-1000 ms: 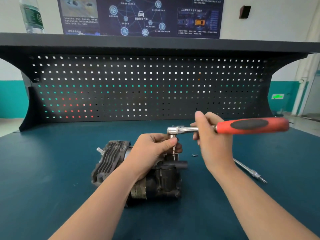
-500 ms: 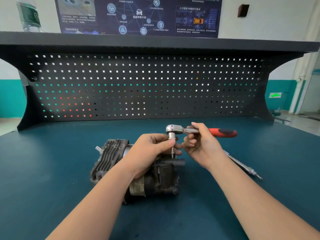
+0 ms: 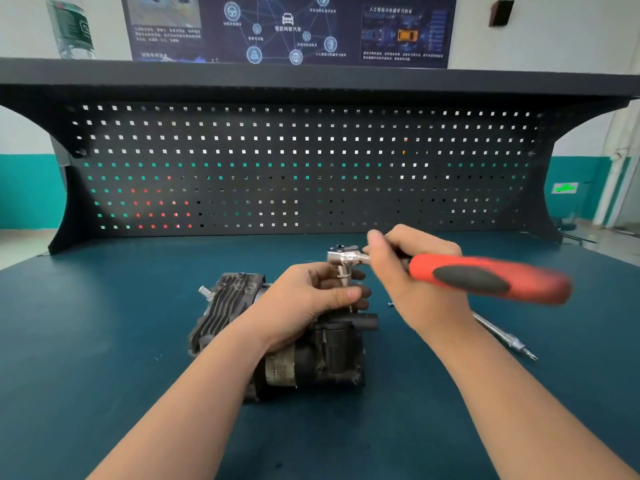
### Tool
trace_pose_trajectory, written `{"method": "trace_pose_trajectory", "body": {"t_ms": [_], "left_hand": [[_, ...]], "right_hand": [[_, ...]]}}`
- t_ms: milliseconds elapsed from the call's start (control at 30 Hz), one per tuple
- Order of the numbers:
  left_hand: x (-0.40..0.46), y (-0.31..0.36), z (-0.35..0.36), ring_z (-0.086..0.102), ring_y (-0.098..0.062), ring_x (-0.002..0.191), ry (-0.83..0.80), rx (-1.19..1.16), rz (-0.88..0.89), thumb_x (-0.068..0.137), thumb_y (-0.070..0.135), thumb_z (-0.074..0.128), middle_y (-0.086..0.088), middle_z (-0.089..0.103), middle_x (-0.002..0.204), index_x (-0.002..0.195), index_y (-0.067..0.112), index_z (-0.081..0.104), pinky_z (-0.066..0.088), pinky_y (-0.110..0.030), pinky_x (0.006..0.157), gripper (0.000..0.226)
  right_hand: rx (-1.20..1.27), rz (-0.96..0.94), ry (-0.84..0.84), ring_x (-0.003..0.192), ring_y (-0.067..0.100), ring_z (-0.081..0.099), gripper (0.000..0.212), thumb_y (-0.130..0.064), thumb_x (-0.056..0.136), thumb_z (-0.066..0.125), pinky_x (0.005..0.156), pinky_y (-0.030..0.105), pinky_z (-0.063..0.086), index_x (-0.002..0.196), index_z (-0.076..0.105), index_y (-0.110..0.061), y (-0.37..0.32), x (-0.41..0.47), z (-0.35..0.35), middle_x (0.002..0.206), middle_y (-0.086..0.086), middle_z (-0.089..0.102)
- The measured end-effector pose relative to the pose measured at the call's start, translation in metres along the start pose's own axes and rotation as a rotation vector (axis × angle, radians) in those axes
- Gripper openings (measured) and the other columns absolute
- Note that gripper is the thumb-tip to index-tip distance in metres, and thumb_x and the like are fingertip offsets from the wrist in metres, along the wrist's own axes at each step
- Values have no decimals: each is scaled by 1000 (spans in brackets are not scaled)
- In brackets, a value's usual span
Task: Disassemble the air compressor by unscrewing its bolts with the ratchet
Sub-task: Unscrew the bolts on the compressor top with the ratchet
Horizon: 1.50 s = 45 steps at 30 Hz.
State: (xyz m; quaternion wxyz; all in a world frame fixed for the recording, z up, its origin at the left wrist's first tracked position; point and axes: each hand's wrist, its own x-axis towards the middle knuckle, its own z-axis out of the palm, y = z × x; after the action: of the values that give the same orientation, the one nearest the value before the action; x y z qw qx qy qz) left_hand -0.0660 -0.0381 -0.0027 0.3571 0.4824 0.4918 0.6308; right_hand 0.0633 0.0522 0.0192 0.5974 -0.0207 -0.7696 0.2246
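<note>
A dark, grimy air compressor (image 3: 322, 355) with a finned cylinder head lies on the blue bench mat (image 3: 104, 341). My left hand (image 3: 311, 299) rests on top of it, thumb and fingers pinched around the ratchet's vertical bit. My right hand (image 3: 412, 282) grips the ratchet (image 3: 485, 277) by the metal neck just before its red and black handle, which points right and toward me, blurred. The chrome ratchet head sits above the compressor's top, bit pointing down into it. The bolt under the bit is hidden by my fingers.
A small loose screw (image 3: 390, 304) lies on the mat right of the compressor. A long chrome extension bar (image 3: 505, 341) rests behind my right forearm. A black pegboard (image 3: 311, 168) closes the back of the bench; a water bottle (image 3: 69, 26) stands on its top shelf.
The ratchet handle swung away from me and has now swung back toward me to the right, pivoting on the bit. My left hand stayed on the bit and compressor.
</note>
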Motion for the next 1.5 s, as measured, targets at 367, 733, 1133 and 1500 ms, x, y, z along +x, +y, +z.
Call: {"method": "trace_pose_trajectory", "body": {"t_ms": [367,733,1133,1500], "left_hand": [[-1,1,4,71,-19,86,90,255,-21,80,3,70,-9,74,88,105,6,63,56,-27,80,25],[-2,1,5,72,-15,78,111,243,41,77,3,73,-7,75,83,95,9,66,52,-17,65,21],[5,1,5,71,-26,89,117,-62,-20,87,9,59,-16,73,93,96,1,65,55,-25,72,14],[-2,1,10,63,1,63,178,144,132,80,1,66,7,71,68,69,19,74,46,-11,58,22]], "right_hand": [[860,736,118,43,7,50,44,-15,94,55,42,18,37,52,69,-19,35,6,5,51,0,57],[943,774,111,43,8,48,32,-10,92,58,42,19,35,61,50,-13,31,9,-1,54,-1,54],[1061,1077,123,38,9,38,24,-17,90,59,45,19,40,69,49,-12,52,6,9,49,2,48],[-230,-474,95,52,15,33,45,-24,89,60,48,19,28,50,53,-3,0,-3,10,50,4,40]]}}
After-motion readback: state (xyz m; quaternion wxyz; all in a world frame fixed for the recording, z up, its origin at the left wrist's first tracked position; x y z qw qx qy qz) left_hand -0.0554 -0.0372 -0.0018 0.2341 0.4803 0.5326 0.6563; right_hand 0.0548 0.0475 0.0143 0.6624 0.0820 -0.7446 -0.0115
